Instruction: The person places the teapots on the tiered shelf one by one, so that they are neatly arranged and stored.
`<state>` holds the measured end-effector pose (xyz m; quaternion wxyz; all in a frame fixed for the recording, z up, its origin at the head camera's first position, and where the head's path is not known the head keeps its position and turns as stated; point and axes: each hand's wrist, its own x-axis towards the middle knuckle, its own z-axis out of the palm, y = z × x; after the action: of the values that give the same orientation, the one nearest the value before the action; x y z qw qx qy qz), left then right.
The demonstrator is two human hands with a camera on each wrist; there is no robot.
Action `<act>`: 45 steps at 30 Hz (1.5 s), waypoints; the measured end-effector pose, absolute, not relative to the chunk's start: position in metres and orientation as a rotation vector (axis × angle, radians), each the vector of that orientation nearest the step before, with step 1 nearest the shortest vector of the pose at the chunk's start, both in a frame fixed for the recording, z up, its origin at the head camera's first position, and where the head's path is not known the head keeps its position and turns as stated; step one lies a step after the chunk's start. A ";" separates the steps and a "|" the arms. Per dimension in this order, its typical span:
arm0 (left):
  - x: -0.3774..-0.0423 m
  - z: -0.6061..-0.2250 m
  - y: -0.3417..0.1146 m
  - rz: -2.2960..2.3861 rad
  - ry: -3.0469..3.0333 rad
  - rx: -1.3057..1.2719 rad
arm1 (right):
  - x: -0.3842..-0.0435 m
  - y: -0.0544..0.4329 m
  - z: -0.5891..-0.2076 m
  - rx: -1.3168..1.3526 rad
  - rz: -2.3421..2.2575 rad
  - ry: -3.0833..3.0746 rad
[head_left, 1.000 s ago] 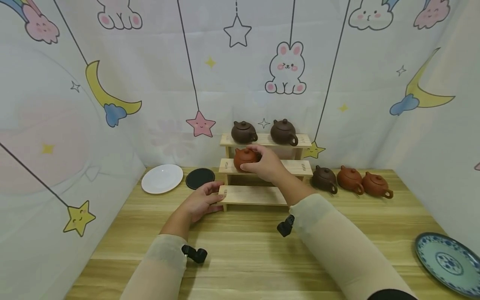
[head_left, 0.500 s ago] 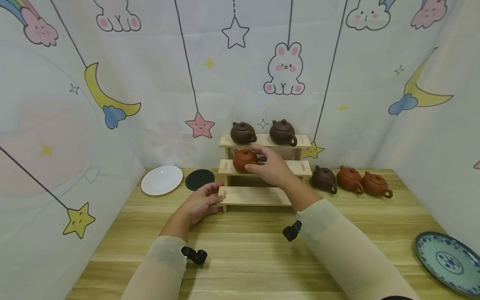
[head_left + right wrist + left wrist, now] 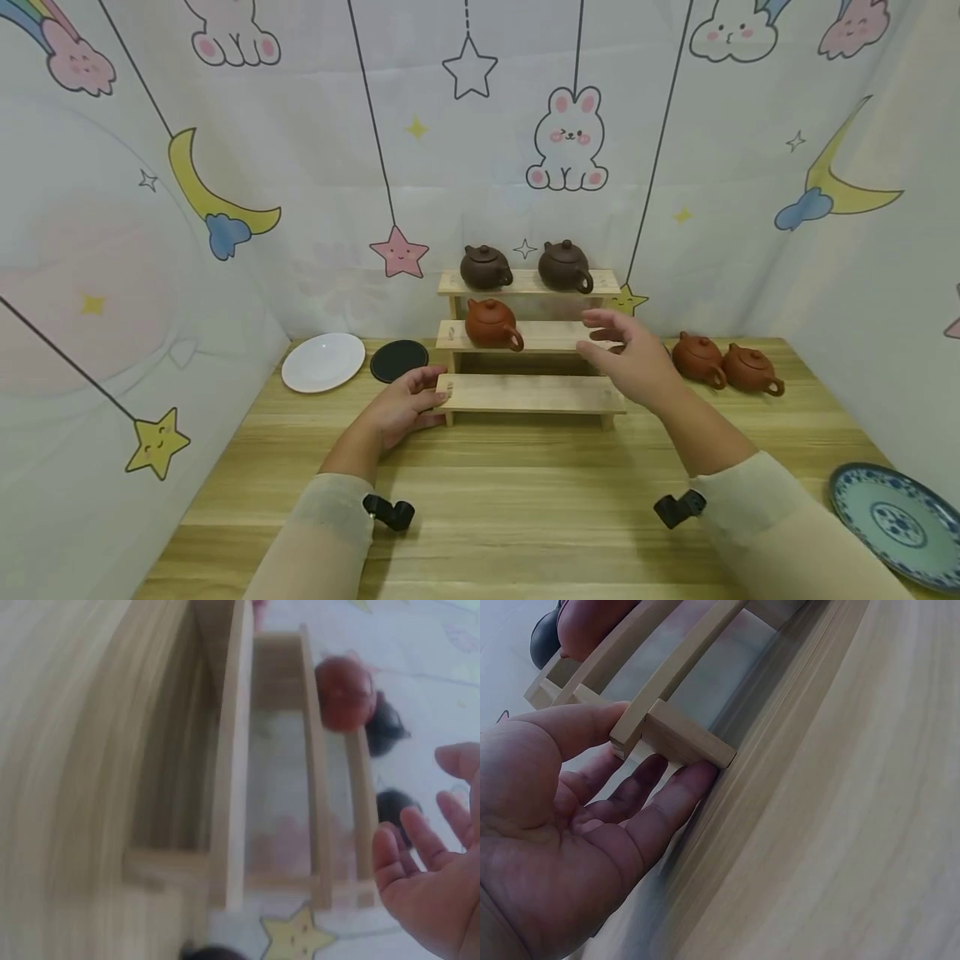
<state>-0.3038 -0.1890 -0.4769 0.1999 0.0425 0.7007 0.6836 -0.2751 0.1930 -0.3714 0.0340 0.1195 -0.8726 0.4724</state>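
A: what's the right hand (image 3: 632, 357) holding?
B: nothing lol, fingers apart, right of centre. left hand (image 3: 402, 404), centre-left, grips the wooden stand (image 3: 531, 392).
A: and the red teapot (image 3: 491, 323) on it?
B: mid-frame, middle shelf (image 3: 551, 335), two dark teapots (image 3: 484, 268) on the shelf above (image 3: 525, 282).

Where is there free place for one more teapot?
Free: the bottom shelf, right of the left hand; the middle shelf, between its red teapot and the right hand; the table before the stand. Crowded: the top shelf, with two dark teapots; the table's back right, where two red teapots sit.
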 end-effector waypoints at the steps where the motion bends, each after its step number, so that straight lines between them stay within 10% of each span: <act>1: -0.304 -0.477 -0.189 1.913 1.958 0.117 | -0.271 0.202 -0.373 0.353 1.436 -2.679; 27: -0.301 -0.473 -0.188 1.924 1.938 0.107 | -0.278 0.407 -0.428 -0.246 1.136 -2.719; 45: -0.302 -0.475 -0.188 1.927 1.938 0.093 | -0.298 0.424 -0.451 -0.230 1.167 -2.826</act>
<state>-0.3018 -0.1883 -0.4745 0.2021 0.0333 0.6942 0.6900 -0.2983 0.4240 -0.4512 0.0378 -0.0749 -0.9210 0.3804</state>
